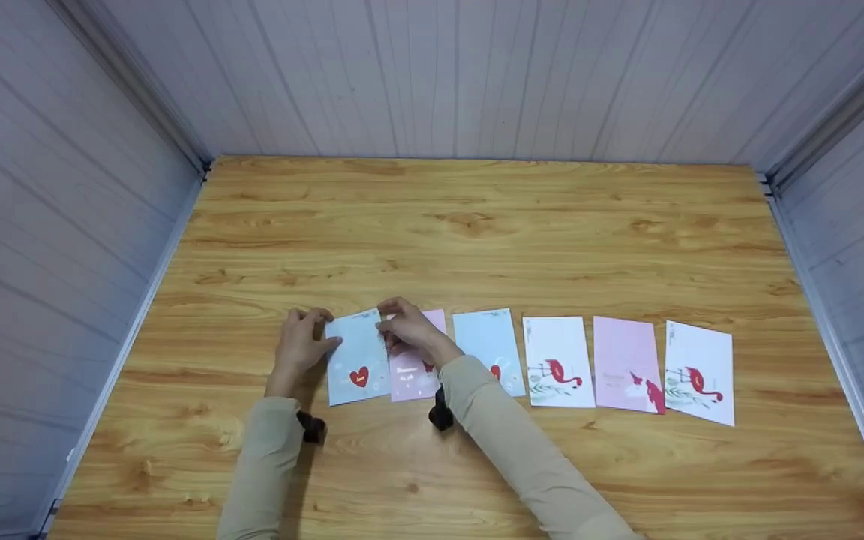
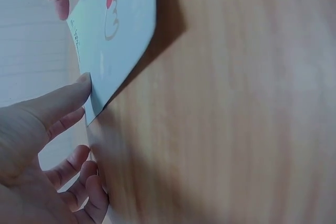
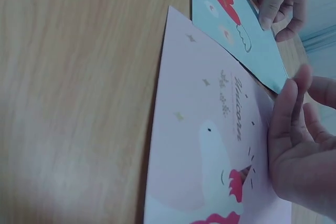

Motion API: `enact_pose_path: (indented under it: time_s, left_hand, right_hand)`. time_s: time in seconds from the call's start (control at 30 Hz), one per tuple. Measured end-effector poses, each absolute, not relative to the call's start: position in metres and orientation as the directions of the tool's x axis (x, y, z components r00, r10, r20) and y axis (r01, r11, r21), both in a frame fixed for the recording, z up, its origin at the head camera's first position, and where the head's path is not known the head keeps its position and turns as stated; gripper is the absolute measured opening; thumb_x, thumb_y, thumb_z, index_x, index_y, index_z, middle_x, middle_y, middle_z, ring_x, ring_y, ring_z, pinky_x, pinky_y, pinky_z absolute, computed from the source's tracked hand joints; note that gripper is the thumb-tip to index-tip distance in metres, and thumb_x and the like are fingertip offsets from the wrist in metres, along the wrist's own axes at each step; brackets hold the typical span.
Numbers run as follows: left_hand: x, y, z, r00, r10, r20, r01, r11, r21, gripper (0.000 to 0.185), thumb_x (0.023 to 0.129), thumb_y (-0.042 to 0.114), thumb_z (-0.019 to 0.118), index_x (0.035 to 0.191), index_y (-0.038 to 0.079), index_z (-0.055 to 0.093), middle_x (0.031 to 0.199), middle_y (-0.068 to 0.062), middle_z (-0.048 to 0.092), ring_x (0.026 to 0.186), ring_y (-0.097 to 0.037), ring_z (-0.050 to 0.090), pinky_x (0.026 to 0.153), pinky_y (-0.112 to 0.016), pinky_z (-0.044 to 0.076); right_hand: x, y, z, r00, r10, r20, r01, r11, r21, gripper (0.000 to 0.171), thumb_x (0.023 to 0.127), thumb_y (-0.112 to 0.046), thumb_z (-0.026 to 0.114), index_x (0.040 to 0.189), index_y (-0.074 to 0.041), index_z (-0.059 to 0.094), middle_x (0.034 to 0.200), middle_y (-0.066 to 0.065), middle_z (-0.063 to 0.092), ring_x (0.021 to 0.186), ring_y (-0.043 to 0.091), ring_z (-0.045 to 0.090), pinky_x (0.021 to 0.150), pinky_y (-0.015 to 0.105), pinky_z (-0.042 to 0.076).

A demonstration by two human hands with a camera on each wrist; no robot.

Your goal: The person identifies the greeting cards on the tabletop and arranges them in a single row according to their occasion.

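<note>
A light blue card [image 1: 355, 367] with a red winged heart lies at the left end of a row of cards, tilted a little. My left hand [image 1: 301, 346] pinches its upper left corner, thumb [image 2: 79, 90] on the printed face and other fingers behind the edge. At its upper right corner, my right hand [image 1: 411, 328] holds the edge between thumb and fingertips. Under my right hand is a pink unicorn card [image 3: 199, 108], partly covered in the head view and next to the blue card.
Farther right in the row lie a second blue heart card [image 1: 481, 341], a white flamingo card [image 1: 556, 345], another pink unicorn card [image 1: 622, 352] and another flamingo card [image 1: 702, 352]. All are on a wooden table [image 1: 462, 240] with pale panel walls [image 1: 417, 82] around it.
</note>
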State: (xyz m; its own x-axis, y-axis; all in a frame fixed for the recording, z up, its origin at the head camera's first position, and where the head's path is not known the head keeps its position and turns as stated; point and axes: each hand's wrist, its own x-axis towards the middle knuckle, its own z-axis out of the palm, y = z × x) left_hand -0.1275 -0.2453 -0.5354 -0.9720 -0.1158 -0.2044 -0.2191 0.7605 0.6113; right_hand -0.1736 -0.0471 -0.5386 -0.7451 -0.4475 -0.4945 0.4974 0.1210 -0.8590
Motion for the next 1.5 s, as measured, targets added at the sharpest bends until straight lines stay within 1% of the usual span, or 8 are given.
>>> enact_pose_path:
  time_s: [0.2,0.33,0.5,0.67,0.8,0.9,1.13,1.5]
  left_hand:
    - [-0.128,-0.245,-0.535,-0.974,-0.116,-0.197,-0.214,0.766,0.606,0.034,0.078,0.018,0.067,0.109,0.010,0.054,0.106,-0.014,0.037,0.094,-0.028,0.036,0.078,-0.042,0.032]
    - [-0.127,-0.245,-0.534,-0.975,-0.114,-0.191,-0.208,0.765,0.610,0.034,0.078,0.018,0.067,0.109,0.009,0.055,0.106,-0.014,0.038,0.094,-0.028,0.036,0.078,-0.042,0.032]
    - [-0.127,-0.245,-0.535,-0.974,-0.114,-0.196,-0.211,0.766,0.607,0.035,0.078,0.019,0.067,0.109,0.010,0.055,0.105,-0.013,0.038,0.093,-0.028,0.036,0.078,-0.041,0.032]
    - [-0.127,-0.245,-0.536,-0.973,-0.116,-0.198,-0.215,0.762,0.611,0.035,0.078,0.020,0.067,0.109,0.011,0.055,0.106,-0.013,0.037,0.094,-0.028,0.036,0.079,-0.041,0.032]
    - [-0.126,-0.244,-0.538,-0.976,-0.122,-0.180,-0.207,0.770,0.604,0.035,0.077,0.021,0.068,0.108,0.011,0.054,0.107,-0.014,0.038,0.095,-0.029,0.037,0.080,-0.043,0.031]
    - [-0.126,-0.245,-0.538,-0.973,-0.130,-0.191,-0.221,0.767,0.602,0.036,0.078,0.022,0.068,0.109,0.011,0.053,0.108,-0.014,0.037,0.096,-0.029,0.036,0.081,-0.043,0.031]
    - [-0.125,-0.245,-0.539,-0.962,-0.161,-0.221,-0.264,0.757,0.598,0.039,0.078,0.026,0.067,0.110,0.011,0.052,0.108,-0.012,0.036,0.097,-0.028,0.035,0.082,-0.042,0.031]
    - [-0.120,-0.242,-0.540,-0.966,-0.199,-0.164,-0.258,0.718,0.646,0.035,0.081,0.028,0.063,0.102,0.001,0.056,0.098,-0.013,0.046,0.088,-0.026,0.042,0.076,-0.039,0.035]
  right_hand:
    - [-0.174,-0.046,-0.536,-0.762,-0.460,-0.456,0.463,0.106,-0.880,0.035,0.083,-0.007,0.057,0.117,-0.011,0.048,0.111,0.004,0.051,0.062,0.014,0.048,0.051,0.025,0.041]
    - [-0.174,-0.047,-0.534,-0.754,-0.468,-0.461,0.476,0.095,-0.874,0.037,0.084,-0.007,0.057,0.119,-0.011,0.048,0.114,0.007,0.049,0.065,0.016,0.051,0.055,0.026,0.043]
    - [-0.172,-0.047,-0.536,-0.752,-0.478,-0.454,0.483,0.069,-0.873,0.041,0.084,-0.006,0.056,0.123,-0.010,0.044,0.115,0.007,0.048,0.061,0.017,0.053,0.052,0.026,0.043]
    - [-0.166,-0.045,-0.541,-0.771,-0.473,-0.427,0.452,0.067,-0.889,0.039,0.083,-0.004,0.054,0.121,-0.004,0.044,0.098,0.011,0.055,0.054,0.016,0.052,0.047,0.025,0.042]
    - [-0.160,-0.044,-0.543,-0.762,-0.489,-0.425,0.409,0.145,-0.901,0.033,0.083,-0.002,0.054,0.115,0.001,0.047,0.078,0.013,0.058,0.049,0.014,0.052,0.044,0.024,0.043]
    - [-0.155,-0.043,-0.542,-0.751,-0.503,-0.428,0.372,0.212,-0.904,0.033,0.082,-0.002,0.056,0.115,0.000,0.048,0.070,0.011,0.057,0.047,0.014,0.052,0.043,0.024,0.043]
    - [-0.147,-0.046,-0.540,-0.773,-0.468,-0.429,0.339,0.267,-0.902,0.046,0.079,-0.001,0.061,0.121,-0.003,0.044,0.070,0.007,0.056,0.046,0.012,0.051,0.043,0.023,0.042]
    - [-0.154,-0.039,-0.540,-0.856,-0.378,-0.352,0.338,0.105,-0.935,0.040,0.080,0.002,0.057,0.118,-0.001,0.045,0.067,0.006,0.052,0.045,0.012,0.047,0.043,0.022,0.039]
